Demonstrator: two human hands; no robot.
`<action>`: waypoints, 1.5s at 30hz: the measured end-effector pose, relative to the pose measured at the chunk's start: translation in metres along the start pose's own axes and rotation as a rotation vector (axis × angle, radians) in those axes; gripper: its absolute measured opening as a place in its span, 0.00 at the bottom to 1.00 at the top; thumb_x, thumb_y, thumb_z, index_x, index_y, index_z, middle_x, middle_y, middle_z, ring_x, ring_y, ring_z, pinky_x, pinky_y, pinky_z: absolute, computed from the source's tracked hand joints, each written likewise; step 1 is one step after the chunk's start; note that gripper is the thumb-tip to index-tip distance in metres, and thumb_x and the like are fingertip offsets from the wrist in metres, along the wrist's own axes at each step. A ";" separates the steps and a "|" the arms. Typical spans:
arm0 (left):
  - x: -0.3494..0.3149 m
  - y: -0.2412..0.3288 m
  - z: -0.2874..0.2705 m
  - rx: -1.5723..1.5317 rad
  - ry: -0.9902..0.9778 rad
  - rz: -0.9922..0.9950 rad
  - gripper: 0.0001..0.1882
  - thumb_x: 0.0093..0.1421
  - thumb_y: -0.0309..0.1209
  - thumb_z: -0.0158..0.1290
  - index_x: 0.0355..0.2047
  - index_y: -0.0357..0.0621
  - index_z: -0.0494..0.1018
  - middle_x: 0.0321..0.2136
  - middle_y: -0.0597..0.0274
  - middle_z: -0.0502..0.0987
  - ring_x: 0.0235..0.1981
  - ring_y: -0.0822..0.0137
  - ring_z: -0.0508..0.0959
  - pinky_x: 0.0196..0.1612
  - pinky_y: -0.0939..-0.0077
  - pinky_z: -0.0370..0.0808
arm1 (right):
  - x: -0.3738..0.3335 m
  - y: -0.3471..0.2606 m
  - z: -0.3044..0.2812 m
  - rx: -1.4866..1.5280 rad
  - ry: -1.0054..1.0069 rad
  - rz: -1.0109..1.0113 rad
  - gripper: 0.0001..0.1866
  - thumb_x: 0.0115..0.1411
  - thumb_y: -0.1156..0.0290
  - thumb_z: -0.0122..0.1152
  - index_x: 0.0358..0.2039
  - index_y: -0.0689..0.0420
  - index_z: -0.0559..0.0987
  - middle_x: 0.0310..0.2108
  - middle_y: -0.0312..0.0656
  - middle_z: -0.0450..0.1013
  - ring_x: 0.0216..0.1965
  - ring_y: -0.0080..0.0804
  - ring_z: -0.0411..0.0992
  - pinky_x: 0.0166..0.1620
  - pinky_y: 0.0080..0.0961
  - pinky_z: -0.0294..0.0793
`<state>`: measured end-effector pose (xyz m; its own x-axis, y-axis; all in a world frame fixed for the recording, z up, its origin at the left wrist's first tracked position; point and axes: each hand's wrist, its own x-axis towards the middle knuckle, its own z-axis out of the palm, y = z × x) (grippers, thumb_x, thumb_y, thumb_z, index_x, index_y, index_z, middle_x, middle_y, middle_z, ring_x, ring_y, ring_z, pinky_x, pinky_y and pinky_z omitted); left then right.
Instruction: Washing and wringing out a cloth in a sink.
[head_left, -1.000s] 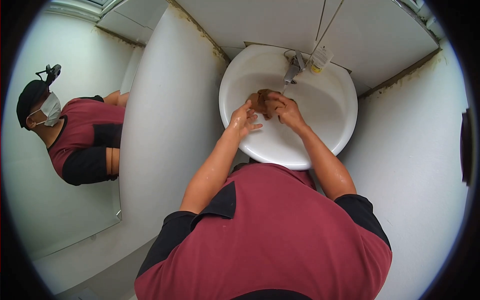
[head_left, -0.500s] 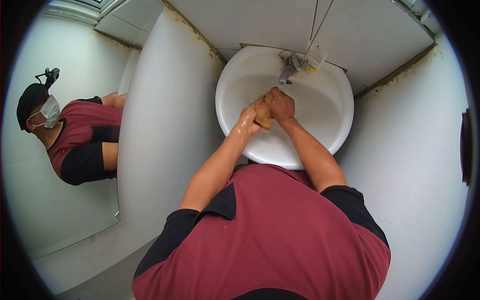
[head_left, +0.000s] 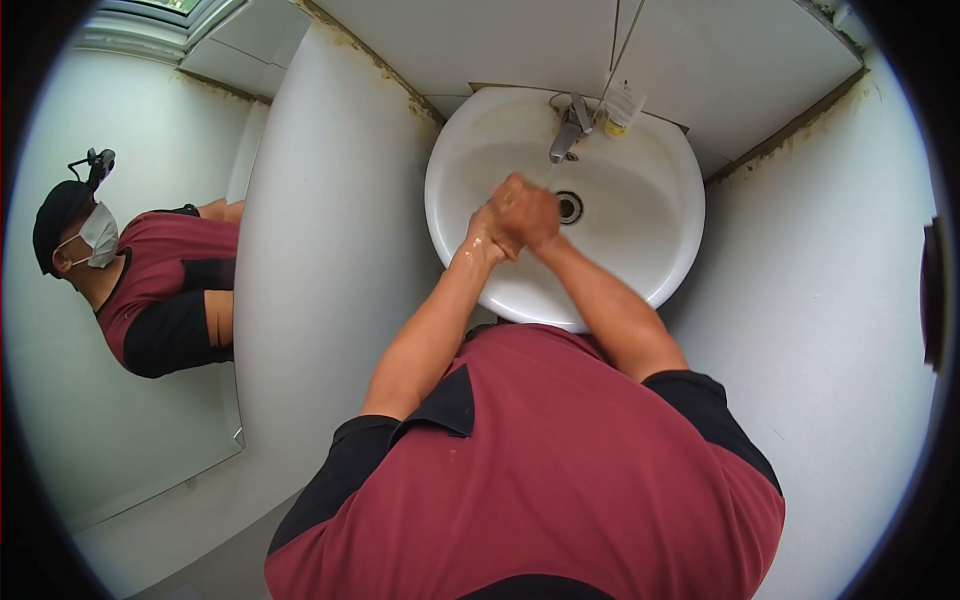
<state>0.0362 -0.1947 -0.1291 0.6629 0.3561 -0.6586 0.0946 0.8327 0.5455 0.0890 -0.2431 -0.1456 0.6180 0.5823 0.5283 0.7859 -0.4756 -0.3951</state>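
On my left is a flat, shiny mirror [head_left: 160,440]. Next is the sink [head_left: 440,185], white and smooth with a round front edge. My left hand [head_left: 487,234], wet at the wrist, is over its left half. My right hand [head_left: 528,210] curls over the left one, so both press together; I can't tell if anything is tucked inside. The hard, grey metal tap [head_left: 567,138] sits ahead and a bit right of them. It runs long from the back edge toward my right hand, the nearer one. The round, dark drain [head_left: 570,208] is just beside that hand. A pale bottle [head_left: 622,108], yellow low down, is by the back edge.
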 end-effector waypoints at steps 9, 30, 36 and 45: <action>0.004 0.040 -0.010 0.223 -0.201 0.203 0.17 0.63 0.40 0.44 0.44 0.40 0.69 0.37 0.60 0.74 0.38 0.69 0.73 0.44 0.76 0.68 | -0.040 0.070 0.015 0.218 -0.234 0.183 0.14 0.55 0.58 0.53 0.29 0.56 0.75 0.26 0.42 0.75 0.25 0.39 0.73 0.29 0.32 0.69; -0.009 0.048 -0.031 0.108 -0.074 0.255 0.12 0.59 0.35 0.52 0.42 0.46 0.72 0.36 0.64 0.74 0.36 0.74 0.71 0.39 0.80 0.66 | -0.041 0.061 -0.023 1.064 -0.005 0.677 0.08 0.56 0.69 0.56 0.24 0.58 0.70 0.21 0.30 0.62 0.23 0.19 0.56 0.29 0.14 0.58; -0.019 0.049 -0.014 0.503 -0.186 0.339 0.14 0.56 0.32 0.54 0.42 0.42 0.71 0.39 0.63 0.73 0.36 0.70 0.71 0.41 0.77 0.68 | -0.025 0.043 -0.043 1.040 -0.140 0.650 0.08 0.55 0.71 0.56 0.22 0.58 0.68 0.21 0.31 0.63 0.23 0.19 0.57 0.29 0.15 0.59; -0.010 0.029 -0.034 1.236 -0.379 0.318 0.15 0.51 0.29 0.56 0.39 0.38 0.73 0.37 0.60 0.73 0.34 0.69 0.71 0.40 0.79 0.68 | 0.003 0.034 -0.097 1.462 -0.299 0.565 0.10 0.55 0.70 0.56 0.20 0.60 0.68 0.19 0.33 0.64 0.20 0.21 0.58 0.26 0.16 0.61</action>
<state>0.0073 -0.1592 -0.1245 0.9271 0.1547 -0.3414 0.3718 -0.2657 0.8895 0.1155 -0.3214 -0.0844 0.6671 0.7447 -0.0201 -0.3009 0.2447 -0.9217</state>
